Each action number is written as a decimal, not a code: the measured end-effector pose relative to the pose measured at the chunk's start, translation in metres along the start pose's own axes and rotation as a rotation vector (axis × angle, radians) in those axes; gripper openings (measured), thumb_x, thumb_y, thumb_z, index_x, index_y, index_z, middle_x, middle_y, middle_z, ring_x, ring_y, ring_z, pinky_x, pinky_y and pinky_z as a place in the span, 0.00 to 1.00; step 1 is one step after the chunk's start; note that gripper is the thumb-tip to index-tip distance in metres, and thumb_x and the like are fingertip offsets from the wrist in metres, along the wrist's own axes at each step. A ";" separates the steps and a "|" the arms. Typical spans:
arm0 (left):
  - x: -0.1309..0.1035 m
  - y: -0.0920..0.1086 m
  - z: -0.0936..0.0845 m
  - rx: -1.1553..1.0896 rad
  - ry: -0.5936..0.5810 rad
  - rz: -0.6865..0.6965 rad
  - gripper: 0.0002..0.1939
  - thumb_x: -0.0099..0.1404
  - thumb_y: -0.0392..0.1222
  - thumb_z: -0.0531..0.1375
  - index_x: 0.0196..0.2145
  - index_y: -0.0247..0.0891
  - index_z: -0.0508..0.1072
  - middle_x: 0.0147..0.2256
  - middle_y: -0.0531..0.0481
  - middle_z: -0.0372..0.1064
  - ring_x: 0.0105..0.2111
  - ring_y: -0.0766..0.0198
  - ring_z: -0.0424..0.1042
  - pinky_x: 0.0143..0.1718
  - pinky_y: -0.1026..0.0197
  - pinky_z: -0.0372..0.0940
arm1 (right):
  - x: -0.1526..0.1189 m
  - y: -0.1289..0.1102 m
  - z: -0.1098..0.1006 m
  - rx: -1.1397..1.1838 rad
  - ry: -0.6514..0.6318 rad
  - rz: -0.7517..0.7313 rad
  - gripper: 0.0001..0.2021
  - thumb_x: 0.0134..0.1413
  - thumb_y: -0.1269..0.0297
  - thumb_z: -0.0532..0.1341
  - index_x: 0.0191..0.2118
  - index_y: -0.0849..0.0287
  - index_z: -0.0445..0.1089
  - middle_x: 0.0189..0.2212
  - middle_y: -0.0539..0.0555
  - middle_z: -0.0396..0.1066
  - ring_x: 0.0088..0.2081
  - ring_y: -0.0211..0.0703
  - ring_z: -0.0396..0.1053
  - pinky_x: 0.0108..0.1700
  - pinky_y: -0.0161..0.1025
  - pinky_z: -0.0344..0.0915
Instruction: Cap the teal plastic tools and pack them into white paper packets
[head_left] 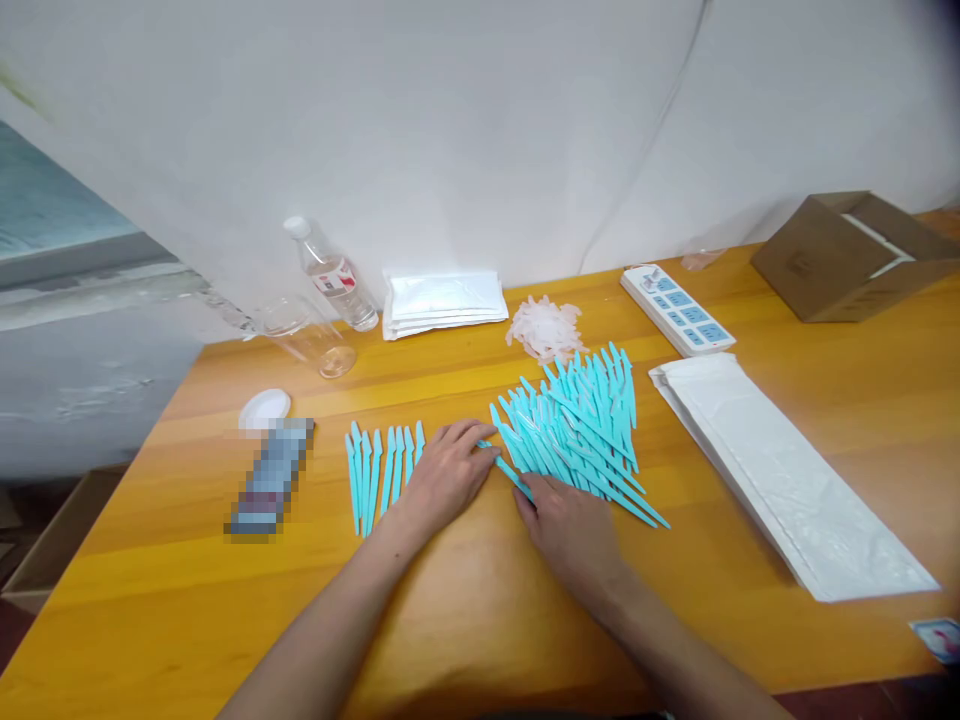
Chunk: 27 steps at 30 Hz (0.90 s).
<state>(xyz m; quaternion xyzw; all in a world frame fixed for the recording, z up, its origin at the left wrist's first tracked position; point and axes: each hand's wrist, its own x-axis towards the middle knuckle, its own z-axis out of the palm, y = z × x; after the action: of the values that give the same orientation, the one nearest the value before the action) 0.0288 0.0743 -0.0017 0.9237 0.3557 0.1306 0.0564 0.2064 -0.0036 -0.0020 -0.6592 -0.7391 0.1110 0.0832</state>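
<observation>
Grasping: left hand point(452, 465) + right hand point(571, 528), one turquoise stick point(511, 474) | eight row sticks point(365, 475) visible | one bottle point(334, 278)

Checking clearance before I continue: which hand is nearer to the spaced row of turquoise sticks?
Left. The left hand is at the right end of the row; the right hand is farther right, at the turquoise pile's near edge.

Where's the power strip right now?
In the head view, the power strip lies on the right half of the table near the wall, just beyond the far end of the long white packet and left of the cardboard box.
</observation>
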 end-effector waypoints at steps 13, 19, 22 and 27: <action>0.130 -0.033 -0.005 -0.297 0.144 -0.242 0.13 0.69 0.44 0.57 0.42 0.40 0.80 0.41 0.46 0.77 0.41 0.59 0.75 0.44 0.59 0.68 | 0.010 0.059 -0.072 0.553 -0.046 0.048 0.11 0.67 0.63 0.51 0.36 0.56 0.68 0.31 0.50 0.72 0.31 0.40 0.68 0.33 0.35 0.60; 0.190 -0.040 0.032 -0.168 0.052 -0.230 0.12 0.64 0.34 0.58 0.40 0.38 0.81 0.45 0.42 0.75 0.44 0.52 0.73 0.43 0.54 0.65 | 0.004 0.064 -0.071 0.594 -0.123 0.083 0.12 0.66 0.59 0.52 0.33 0.56 0.69 0.26 0.48 0.70 0.27 0.39 0.64 0.29 0.35 0.56; 0.194 -0.047 0.028 -0.161 0.023 -0.188 0.10 0.64 0.35 0.59 0.37 0.37 0.81 0.43 0.41 0.74 0.47 0.52 0.71 0.45 0.55 0.64 | 0.008 0.065 -0.070 0.614 -0.118 0.097 0.13 0.65 0.58 0.53 0.33 0.56 0.69 0.26 0.48 0.70 0.27 0.38 0.63 0.28 0.35 0.55; 0.163 -0.047 0.004 -0.424 0.141 -0.275 0.13 0.66 0.44 0.59 0.43 0.37 0.79 0.41 0.44 0.75 0.42 0.57 0.73 0.44 0.57 0.66 | 0.018 0.070 -0.069 0.600 -0.054 0.121 0.15 0.65 0.56 0.53 0.32 0.57 0.70 0.24 0.48 0.68 0.26 0.38 0.62 0.28 0.35 0.55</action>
<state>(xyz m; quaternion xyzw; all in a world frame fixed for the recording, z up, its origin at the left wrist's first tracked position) 0.1156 0.2182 0.0184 0.8228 0.4455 0.2577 0.2412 0.2902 0.0259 0.0447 -0.6448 -0.6346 0.3465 0.2478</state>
